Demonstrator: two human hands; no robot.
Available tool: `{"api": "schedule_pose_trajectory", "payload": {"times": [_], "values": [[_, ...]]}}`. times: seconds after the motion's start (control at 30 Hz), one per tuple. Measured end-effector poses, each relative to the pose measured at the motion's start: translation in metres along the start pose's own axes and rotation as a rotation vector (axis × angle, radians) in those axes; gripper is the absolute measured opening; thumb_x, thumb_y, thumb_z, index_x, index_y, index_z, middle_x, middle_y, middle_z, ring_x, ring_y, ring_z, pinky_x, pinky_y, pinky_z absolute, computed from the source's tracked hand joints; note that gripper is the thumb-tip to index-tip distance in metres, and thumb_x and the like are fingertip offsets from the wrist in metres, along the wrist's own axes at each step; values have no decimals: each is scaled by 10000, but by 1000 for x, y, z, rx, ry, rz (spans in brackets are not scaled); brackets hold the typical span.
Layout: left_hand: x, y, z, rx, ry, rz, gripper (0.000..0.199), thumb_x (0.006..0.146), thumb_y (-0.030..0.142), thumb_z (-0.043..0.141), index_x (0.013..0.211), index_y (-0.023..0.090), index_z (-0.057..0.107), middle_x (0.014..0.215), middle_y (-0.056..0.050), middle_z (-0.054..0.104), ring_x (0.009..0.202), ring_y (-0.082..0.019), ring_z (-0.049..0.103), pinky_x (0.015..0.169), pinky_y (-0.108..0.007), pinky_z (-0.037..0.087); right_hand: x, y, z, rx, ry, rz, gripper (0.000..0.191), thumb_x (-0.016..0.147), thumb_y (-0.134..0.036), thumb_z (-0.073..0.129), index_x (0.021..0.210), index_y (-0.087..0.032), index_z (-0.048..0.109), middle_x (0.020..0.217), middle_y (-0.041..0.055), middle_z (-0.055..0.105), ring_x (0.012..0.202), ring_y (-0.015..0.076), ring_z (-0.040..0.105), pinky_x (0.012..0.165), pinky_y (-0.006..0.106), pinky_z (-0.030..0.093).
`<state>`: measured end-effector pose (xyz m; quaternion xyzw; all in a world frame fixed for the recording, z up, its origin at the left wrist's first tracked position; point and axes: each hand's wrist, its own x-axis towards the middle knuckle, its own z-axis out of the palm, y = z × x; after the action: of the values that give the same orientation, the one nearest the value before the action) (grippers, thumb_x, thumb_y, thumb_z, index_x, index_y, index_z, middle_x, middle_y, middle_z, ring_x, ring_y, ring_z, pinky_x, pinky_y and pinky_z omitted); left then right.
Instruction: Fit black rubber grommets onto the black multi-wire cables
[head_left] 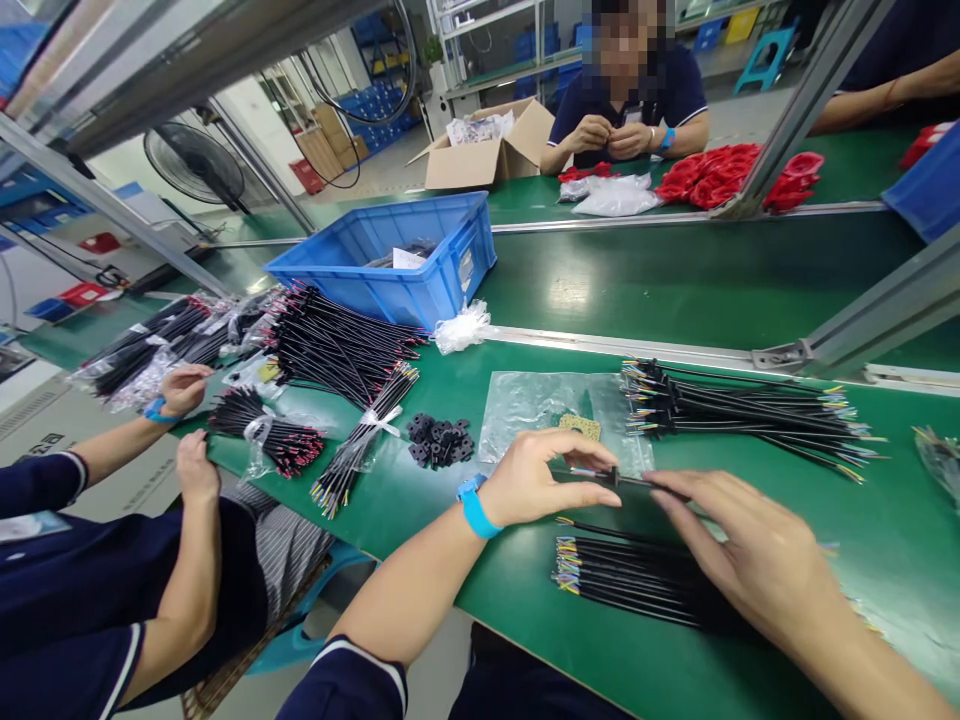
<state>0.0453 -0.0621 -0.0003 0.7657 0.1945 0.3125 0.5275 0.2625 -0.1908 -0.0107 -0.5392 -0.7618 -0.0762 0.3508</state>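
A black cable [636, 481] with a small black part [616, 477] on it is held between my hands above the green table. My left hand [544, 475], with a blue band at the wrist, has thumb and fingers closed around the part and the cable's left end. My right hand [739, 540] pinches the cable further right. Below them lies a row of black cables [637, 580] with coloured wire ends, partly covered by my right hand. Behind, a bundle of black cables [735, 410] lies beside a clear plastic bag [517, 410].
Loose black parts [441, 442] and tied cable bundles [367, 435] lie to the left, near a blue bin [442, 270]. A co-worker's hands [191, 430] are at the left edge. Another person sits across, by red pieces [712, 175]. A metal rail [637, 347] crosses the table.
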Motion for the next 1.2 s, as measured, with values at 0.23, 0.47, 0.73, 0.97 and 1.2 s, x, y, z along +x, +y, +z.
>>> {"api": "schedule_pose_trajectory", "payload": {"times": [0.23, 0.47, 0.73, 0.97, 1.2], "values": [[3, -9, -9, -5, 161, -85, 487, 829, 449, 844, 1212, 174, 721, 1037, -99, 782, 874, -183, 743, 813, -310, 605, -23, 76, -8, -399, -90, 30, 476, 1115, -440, 380, 985, -236, 789, 825, 78, 676, 651, 209, 592, 585, 365, 419], [3, -6, -23, 157, 226, -71, 357, 889, 406, 771, 1172, 193, 736, 987, -65, 788, 886, -181, 736, 814, -306, 602, -33, 82, 6, -422, -49, 159, 428, 1112, -439, 398, 1204, -169, 717, 941, 77, 751, 659, 207, 691, 494, 309, 440], [-13, 0, -103, 1095, 276, -580, 162, 954, 288, 716, 1084, 198, 748, 1047, -58, 795, 1028, -251, 735, 932, -353, 549, -18, 34, -3, 93, -322, 21, 444, 1103, -545, 439, 1000, -262, 765, 916, 1, 772, 728, 178, 756, 604, 271, 613], [-17, -3, -110, 1208, 118, -836, 226, 945, 415, 727, 1081, 242, 779, 1142, -59, 790, 1076, -264, 726, 888, -330, 545, -17, 22, 8, 258, -384, -31, 405, 1103, -483, 449, 908, -271, 735, 844, -10, 745, 643, 143, 726, 515, 210, 572], [-10, -11, -105, 1189, 37, -826, 72, 917, 298, 763, 957, 247, 794, 1046, -37, 804, 1029, -242, 726, 890, -316, 524, -19, 18, 16, 54, -271, -94, 403, 1117, -416, 388, 911, -233, 682, 824, 2, 722, 610, 160, 705, 506, 278, 556]]}}
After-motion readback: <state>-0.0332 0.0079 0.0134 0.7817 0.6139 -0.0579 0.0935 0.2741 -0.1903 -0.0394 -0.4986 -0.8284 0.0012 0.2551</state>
